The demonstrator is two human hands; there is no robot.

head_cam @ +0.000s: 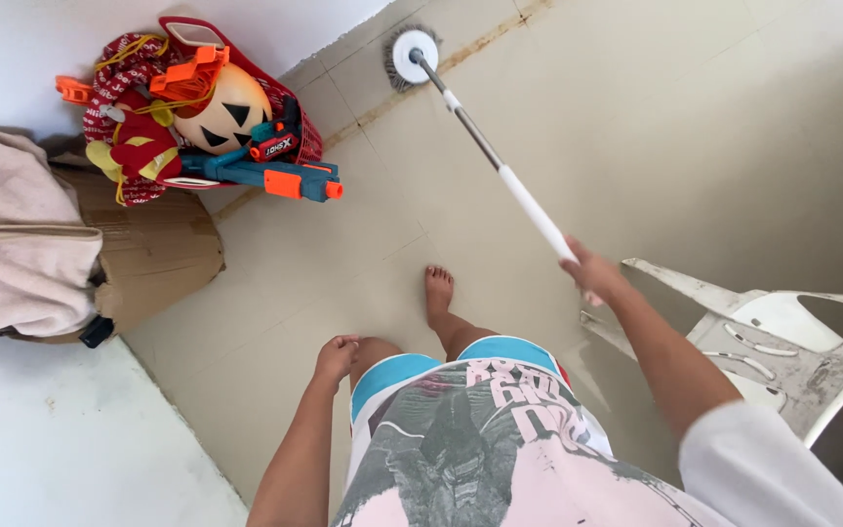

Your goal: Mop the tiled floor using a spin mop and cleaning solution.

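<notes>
Here, right hand (589, 273) grips mop (500, 166); left hand (336, 357) hangs beside brown cardboard box (153, 249).
</notes>
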